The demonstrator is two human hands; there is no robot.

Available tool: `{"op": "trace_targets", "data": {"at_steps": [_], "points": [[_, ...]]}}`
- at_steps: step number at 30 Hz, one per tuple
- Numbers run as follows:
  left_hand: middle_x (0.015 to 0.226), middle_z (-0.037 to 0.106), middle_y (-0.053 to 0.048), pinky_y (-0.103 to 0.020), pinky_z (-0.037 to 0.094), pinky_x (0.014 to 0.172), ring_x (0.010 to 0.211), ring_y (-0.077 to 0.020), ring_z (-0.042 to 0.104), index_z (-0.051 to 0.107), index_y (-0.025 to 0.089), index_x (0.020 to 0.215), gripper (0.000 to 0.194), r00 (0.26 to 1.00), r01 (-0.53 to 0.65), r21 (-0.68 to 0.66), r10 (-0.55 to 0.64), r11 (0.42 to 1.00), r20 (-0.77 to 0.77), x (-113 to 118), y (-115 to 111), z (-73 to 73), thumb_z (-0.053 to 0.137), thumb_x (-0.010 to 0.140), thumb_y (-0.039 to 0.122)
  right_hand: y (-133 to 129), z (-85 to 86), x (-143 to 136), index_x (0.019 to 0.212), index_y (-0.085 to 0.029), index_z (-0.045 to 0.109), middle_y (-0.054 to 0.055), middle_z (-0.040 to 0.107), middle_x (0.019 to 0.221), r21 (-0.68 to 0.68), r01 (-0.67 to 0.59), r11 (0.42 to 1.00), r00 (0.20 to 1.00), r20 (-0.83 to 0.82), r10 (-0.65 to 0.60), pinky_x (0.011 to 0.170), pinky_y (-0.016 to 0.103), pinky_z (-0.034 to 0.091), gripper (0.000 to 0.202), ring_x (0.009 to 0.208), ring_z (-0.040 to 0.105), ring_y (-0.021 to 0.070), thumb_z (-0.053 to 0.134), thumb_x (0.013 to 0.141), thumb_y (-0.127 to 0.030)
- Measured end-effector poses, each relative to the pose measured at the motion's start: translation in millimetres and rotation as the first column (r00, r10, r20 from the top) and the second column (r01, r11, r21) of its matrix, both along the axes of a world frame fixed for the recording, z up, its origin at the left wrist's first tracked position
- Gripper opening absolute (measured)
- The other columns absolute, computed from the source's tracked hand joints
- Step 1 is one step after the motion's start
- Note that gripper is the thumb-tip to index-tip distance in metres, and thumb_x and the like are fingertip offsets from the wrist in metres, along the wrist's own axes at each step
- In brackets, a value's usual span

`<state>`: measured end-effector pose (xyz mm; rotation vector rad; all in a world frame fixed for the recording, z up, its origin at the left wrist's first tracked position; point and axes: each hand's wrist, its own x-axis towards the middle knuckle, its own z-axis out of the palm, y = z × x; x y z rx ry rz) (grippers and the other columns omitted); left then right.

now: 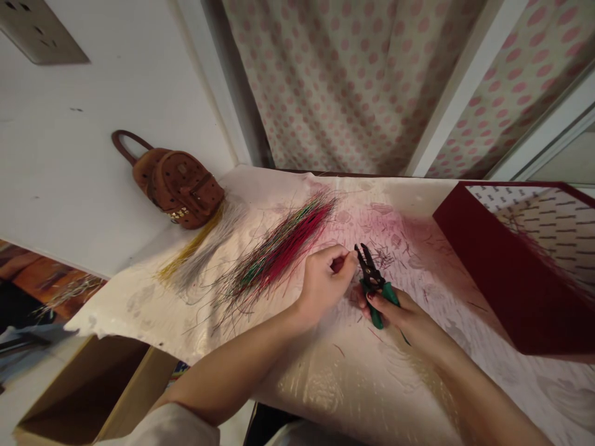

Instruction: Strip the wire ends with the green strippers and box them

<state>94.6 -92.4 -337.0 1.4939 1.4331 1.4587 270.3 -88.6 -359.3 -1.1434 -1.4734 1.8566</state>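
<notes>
Your right hand [395, 310] clamps the green-handled wire strippers [372, 279] while your left hand [323, 279], just beside them, pinches a thin wire [338, 264] — light, springy, probably best gripped near its end.

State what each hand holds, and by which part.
The right hand holds black-jawed wire strippers by their green handles. The left hand pinches something thin at its fingertips; what it is cannot be told.

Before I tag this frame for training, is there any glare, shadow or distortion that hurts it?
Head view: the shiny table cover glares near the bottom edge; wide-angle bending tilts the curtain and walls; the red box casts a dim side; pliers stay sharp.
</notes>
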Motion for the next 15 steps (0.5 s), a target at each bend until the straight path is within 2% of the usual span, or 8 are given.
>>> {"op": "trace_targets", "data": {"at_steps": [5,10,15], "points": [[0.062,0.037,0.004,-0.026,0.025,0.056,0.06,-0.0099,0.033,0.048,0.016,0.065,0.037,1.0,0.016,0.003,-0.016,1.0,-0.01,-0.4,0.8,-1.9,0.057,0.096,0.034,0.3,2.1,-1.1,0.092,-0.017,0.059,0.002,0.055,0.074,0.068,0.002,0.998,0.999,0.046,-0.005,0.062,0.032,0.035,0.049,0.067,0.049,0.0176,0.066,0.08,-0.064],[0.063,0.038,0.003,-0.027,0.025,0.058,0.062,-0.0106,0.034,0.049,0.017,0.066,0.037,1.0,0.023,0.006,-0.023,1.0,-0.021,-0.5,0.4,-3.5,0.056,0.097,0.036,0.6,4.2,0.5,0.065,-0.023,0.048,0.0,0.048,0.06,0.217,-0.083,0.973,0.985,0.169,0.046,0.06,0.032,0.033,0.046,0.058,0.045,0.0156,0.053,0.089,-0.062],[0.064,0.04,0.003,-0.028,0.027,0.059,0.063,-0.0115,0.036,0.048,0.017,0.067,0.037,0.998,0.035,0.011,-0.034,0.999,-0.056,-1.2,0.6,-6.5,0.055,0.098,0.037,0.1,1.5,1.8,0.063,-0.025,0.046,-0.001,0.048,0.054,0.267,-0.041,0.963,0.957,0.287,-0.039,0.055,0.032,0.032,0.043,0.052,0.044,0.0159,0.049,0.088,-0.059]]}}
